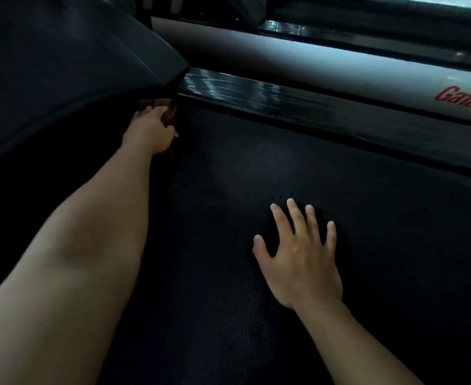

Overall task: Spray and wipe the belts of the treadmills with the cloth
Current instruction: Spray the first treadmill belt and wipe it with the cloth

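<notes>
Cloth [169,113], dark reddish, is at the far end of the belt [228,168], tucked under the edge of the black motor cover [62,65]. Your left hand [151,132] grips it, fingers curled round it. Your right hand [301,262] lies flat on the belt nearer you, fingers [295,215] spread. A glossy side rail [284,102] runs along the belt's right edge, and beyond it is a grey rail [339,65] with red lettering.

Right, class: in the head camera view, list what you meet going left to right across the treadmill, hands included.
The left hand gripping the dark cloth at the far end of the belt → right hand lying flat on the belt → red lettering on the pale frame.
</notes>
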`<state>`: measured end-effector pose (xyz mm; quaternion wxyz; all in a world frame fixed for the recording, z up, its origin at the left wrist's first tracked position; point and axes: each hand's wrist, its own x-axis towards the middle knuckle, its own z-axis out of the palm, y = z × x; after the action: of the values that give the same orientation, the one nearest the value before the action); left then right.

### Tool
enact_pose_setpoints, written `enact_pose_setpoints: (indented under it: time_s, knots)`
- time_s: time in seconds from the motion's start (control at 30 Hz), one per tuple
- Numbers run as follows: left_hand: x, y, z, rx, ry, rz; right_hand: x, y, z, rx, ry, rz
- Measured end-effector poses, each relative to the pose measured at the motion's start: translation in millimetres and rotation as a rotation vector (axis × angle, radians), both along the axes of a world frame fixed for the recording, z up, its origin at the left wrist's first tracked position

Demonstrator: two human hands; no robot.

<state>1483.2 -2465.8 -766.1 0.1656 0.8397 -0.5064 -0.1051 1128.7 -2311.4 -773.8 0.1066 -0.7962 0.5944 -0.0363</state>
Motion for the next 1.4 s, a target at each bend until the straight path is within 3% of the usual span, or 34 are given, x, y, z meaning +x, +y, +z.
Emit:
enact_pose_setpoints:
  time_s: [0.17,0.37,0.47,0.6,0.77,0.97,1.13,1.4]
  knots:
    - [-76.7,-18.2,7.4,-0.007,0.037,-0.281,0.5,-1.2,2.7,0.017,-0.004,-0.006]
    - [-147.3,55.8,3.3,-0.032,0.144,-0.491,1.6,-0.6,5.1,0.019,0.007,-0.004]
    - [-154.1,106.3,3.4,-0.020,0.156,-0.466,1.2,-0.2,5.3,0.006,0.009,-0.004]
    - [-113.0,160.4,3.7,-0.041,0.154,-0.254,1.4,-0.1,2.1,0.000,0.013,-0.004]
    - [-66.1,145.8,12.5,0.004,0.113,0.011,1.4,-1.8,-1.3,-0.012,0.010,-0.011]
    - [-107.7,100.2,11.3,-0.024,0.108,-0.200,0.4,-0.5,-2.0,-0.025,-0.017,-0.012]
    - [-147.2,116.3,7.1,0.007,0.107,-0.344,0.7,-1.4,-2.2,-0.027,0.002,-0.023]
    - [-131.6,176.8,14.1,0.129,0.072,-0.275,-1.5,-0.9,-1.4,-0.033,-0.016,-0.014]
